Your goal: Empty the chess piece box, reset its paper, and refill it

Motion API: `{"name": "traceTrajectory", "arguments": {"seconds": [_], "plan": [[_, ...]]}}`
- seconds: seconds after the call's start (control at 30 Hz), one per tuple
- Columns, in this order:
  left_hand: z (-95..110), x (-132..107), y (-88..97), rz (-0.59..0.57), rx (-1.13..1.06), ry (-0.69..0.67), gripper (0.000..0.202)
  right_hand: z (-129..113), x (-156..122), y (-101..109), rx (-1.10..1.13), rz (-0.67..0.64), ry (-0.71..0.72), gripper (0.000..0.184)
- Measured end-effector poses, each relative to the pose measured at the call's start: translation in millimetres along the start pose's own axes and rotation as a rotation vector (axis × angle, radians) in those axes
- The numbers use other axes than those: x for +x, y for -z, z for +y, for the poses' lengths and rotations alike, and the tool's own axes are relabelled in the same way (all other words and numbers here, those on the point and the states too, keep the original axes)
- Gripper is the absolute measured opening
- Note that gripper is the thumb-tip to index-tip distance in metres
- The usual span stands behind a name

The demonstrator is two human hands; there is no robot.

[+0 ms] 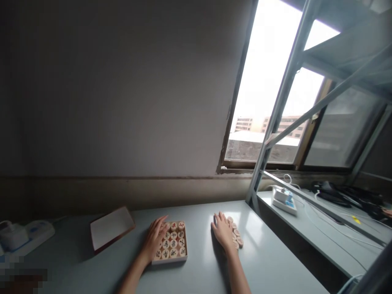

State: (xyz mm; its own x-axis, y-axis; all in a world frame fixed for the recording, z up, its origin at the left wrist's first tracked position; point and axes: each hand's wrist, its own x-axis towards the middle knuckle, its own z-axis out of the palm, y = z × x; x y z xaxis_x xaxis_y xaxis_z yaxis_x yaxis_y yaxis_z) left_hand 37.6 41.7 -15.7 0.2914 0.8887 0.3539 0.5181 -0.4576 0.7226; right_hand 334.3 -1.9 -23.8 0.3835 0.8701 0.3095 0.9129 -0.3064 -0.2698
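A shallow box (170, 260) holds round wooden Chinese chess pieces (173, 243) in rows, with red or black characters facing up. Over its left side lies my left hand (153, 238), fingers stretched out and hiding some of the pieces. Farther right on the table, my right hand (222, 231) rests palm down with its fingers spread. Its right edge is against a cluster of loose chess pieces (236, 236), partly covered by the hand. No characters can be made out on these. Neither hand grips anything visible.
An upturned box lid (112, 228) sits left of the box on the grey table (196, 277). A power strip (33, 237) lies at the far left. Beyond the table's right edge, a metal bed frame (269, 130) rises beside another surface with a second power strip (284, 200) and cables.
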Motion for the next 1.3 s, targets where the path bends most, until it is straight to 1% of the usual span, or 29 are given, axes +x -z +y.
{"name": "traceTrajectory", "arguments": {"seconds": [0.07,0.13,0.17,0.2,0.23,0.27,0.3,0.33,0.4,0.43,0.47,0.5,0.53,0.57,0.67,0.73,0.8,0.83,0.87,0.9,1.0,1.07,1.13,1.2,1.23,1.3], "plan": [[-1.8,-1.8,4.7,0.13,0.013,0.026,0.047,-7.3,-3.1,3.5,0.03,0.024,0.014,0.035],[-3.8,-4.8,16.3,0.301,0.053,0.071,0.051,-16.7,-5.1,8.4,0.114,0.02,0.066,0.035],[-4.8,-6.6,24.2,0.366,0.079,0.102,0.051,-21.1,-5.8,10.6,0.177,0.002,0.107,0.037],[-5.9,-8.5,32.8,0.394,0.106,0.135,0.049,-25.0,-6.4,12.4,0.249,-0.022,0.151,0.039],[-6.8,-10.7,41.4,0.367,0.132,0.17,0.049,-28.2,-7.0,13.5,0.321,-0.045,0.192,0.042],[-7.4,-13.0,49.2,0.285,0.145,0.219,0.052,-30.5,-7.5,13.9,0.387,-0.059,0.224,0.043],[-7.7,-15.5,55.5,0.165,0.14,0.284,0.057,-32.0,-7.9,13.7,0.44,-0.062,0.247,0.044],[-7.5,-18.2,59.7,0.015,0.114,0.356,0.063,-32.8,-8.3,12.8,0.48,-0.058,0.261,0.044],[-6.0,-24.1,61.6,-0.295,0.0,0.506,0.071,-32.7,-8.4,9.8,0.528,-0.042,0.269,0.044],[-4.7,-27.1,59.8,-0.431,-0.051,0.532,0.072,-32.1,-8.2,8.1,0.538,-0.035,0.268,0.044],[-3.2,-30.0,56.7,-0.525,-0.101,0.516,0.073,-31.4,-7.9,6.6,0.544,-0.03,0.264,0.044],[-1.7,-32.5,53.1,-0.59,-0.152,0.496,0.071,-30.7,-7.5,5.6,0.547,-0.028,0.26,0.044],[-0.4,-34.6,49.3,-0.632,-0.186,0.477,0.069,-30.0,-7.2,5.3,0.547,-0.027,0.256,0.044],[0.7,-36.1,45.8,-0.647,-0.207,0.454,0.067,-29.6,-7.1,5.6,0.545,-0.029,0.252,0.045],[1.8,-37.4,38.1,-0.625,-0.194,0.435,0.061,-30.5,-8.1,10.1,0.513,-0.04,0.251,0.043],[2.3,-35.1,35.2,-0.612,-0.143,0.467,0.059,-33.8,-10.3,15.1,0.453,-0.024,0.259,0.04],[4.5,-29.3,34.1,-0.552,-0.059,0.471,0.059,-38.9,-13.1,20.6,0.388,0.0,0.266,0.036],[6.4,-24.8,34.3,-0.473,-0.008,0.441,0.058,-41.8,-14.5,23.2,0.366,0.008,0.27,0.034],[8.6,-19.2,34.9,-0.411,0.05,0.363,0.058,-44.6,-15.7,25.7,0.349,0.013,0.275,0.033],[10.8,-12.7,35.9,-0.38,0.111,0.299,0.058,-47.2,-16.8,28.0,0.333,0.011,0.279,0.031],[14.6,7.5,38.5,-0.298,0.276,0.208,0.053,-52.2,-18.7,32.9,0.277,0.01,0.287,0.028],[12.2,16.4,36.6,-0.241,0.332,0.152,0.044,-53.5,-18.7,34.9,0.247,0.025,0.283,0.026],[6.0,19.8,29.6,-0.195,0.34,0.109,0.036,-54.8,-17.5,36.4,0.254,0.058,0.277,0.025],[-1.0,18.3,19.4,-0.128,0.32,0.124,0.035,-58.4,-16.2,38.2,0.294,0.099,0.266,0.023],[-3.5,16.2,14.4,-0.117,0.289,0.12,0.035,-61.6,-16.0,39.3,0.324,0.118,0.267,0.023],[-4.3,10.3,7.0,-0.146,0.256,0.116,0.04,-71.2,-17.4,41.6,0.401,0.151,0.285,0.022]]}}
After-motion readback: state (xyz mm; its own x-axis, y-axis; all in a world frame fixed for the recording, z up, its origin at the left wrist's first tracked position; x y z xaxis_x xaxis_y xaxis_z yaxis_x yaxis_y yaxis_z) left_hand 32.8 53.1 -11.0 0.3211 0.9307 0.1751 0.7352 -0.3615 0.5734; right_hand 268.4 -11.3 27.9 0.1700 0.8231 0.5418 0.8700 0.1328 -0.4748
